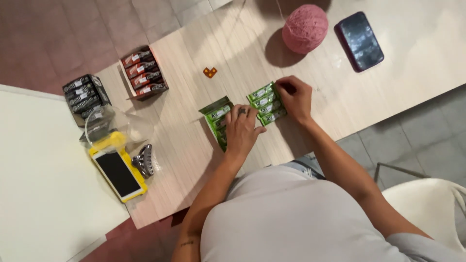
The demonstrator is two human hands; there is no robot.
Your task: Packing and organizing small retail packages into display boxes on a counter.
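Head view: left hand (242,130) lies flat, fingers spread, on a green box (217,116) at bench (194,145) centre. Right hand (295,98), at 3 o'clock of it, pinches the edge of a row of green packs (266,103). Pink yarn (305,28) and a dark phone (359,40) sit toward 1 o'clock.

Left hand (244,130) covering near part of green box (217,116); contents there not showing. Right hand (296,98) hiding right ends of green packets (265,103); its fingers curling out of sight. Small red-orange thing (209,72) too small to tell. White chair (427,204) running off right edge. Worktop (194,160) running past far edge.
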